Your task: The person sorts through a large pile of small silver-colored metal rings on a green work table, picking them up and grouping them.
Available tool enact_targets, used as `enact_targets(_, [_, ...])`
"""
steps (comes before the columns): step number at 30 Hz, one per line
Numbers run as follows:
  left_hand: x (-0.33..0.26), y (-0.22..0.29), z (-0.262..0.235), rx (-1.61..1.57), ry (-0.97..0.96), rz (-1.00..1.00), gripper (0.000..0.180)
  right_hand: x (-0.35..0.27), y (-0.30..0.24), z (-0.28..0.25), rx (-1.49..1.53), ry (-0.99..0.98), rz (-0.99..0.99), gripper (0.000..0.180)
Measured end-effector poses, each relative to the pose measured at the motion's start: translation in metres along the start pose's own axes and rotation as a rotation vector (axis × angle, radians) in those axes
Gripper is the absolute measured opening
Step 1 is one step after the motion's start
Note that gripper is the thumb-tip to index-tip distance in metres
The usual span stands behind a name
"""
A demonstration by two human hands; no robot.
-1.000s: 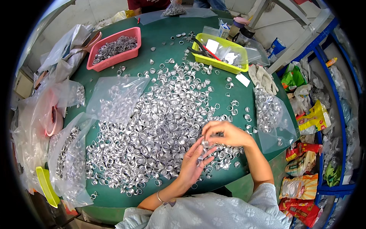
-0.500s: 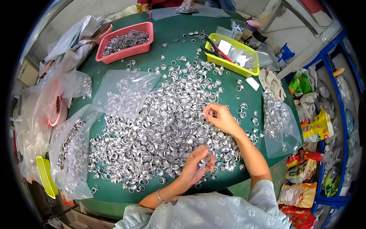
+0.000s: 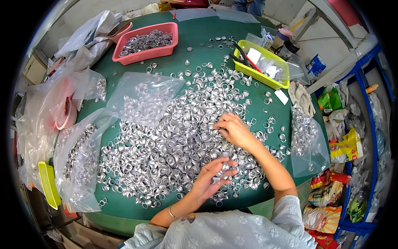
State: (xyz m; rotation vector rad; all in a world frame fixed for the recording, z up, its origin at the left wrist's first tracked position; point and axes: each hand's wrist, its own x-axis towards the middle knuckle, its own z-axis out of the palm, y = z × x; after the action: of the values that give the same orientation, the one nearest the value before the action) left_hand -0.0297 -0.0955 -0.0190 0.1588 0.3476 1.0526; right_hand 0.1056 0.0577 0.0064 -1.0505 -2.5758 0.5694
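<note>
Rings (image 3: 166, 153): shiny silver, some broad-faced, heaped | left grip (image 3: 207, 181): half-curled, cradling rings | right grip (image 3: 235, 131): fingers bunched, contents hidden from here

head | left fisheye, head-worn | faces down and forward | near above hands (image 3: 235, 130), table (image 3: 192, 31)

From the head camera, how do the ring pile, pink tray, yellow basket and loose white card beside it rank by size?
Largest to smallest, as they look:
1. Ring pile
2. Pink tray and yellow basket: too alike to rank
3. White card
</note>
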Motion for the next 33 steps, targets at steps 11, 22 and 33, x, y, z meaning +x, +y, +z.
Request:
enact_targets(11, [-0.007,0.0,-0.002,-0.051,-0.036,0.061,0.034,-0.002,-0.009,0.005,-0.311,0.085,-0.062,0.009])
enact_targets(22, [-0.005,-0.001,-0.004,-0.043,0.221,0.159,0.033,-0.032,-0.045,-0.046,0.587,-0.245,0.005,0.019])
enact_targets(33, [-0.008,0.005,-0.004,-0.01,0.064,0.098,0.022,0.029,0.132,-0.002,-0.077,0.182,0.273,0.051])
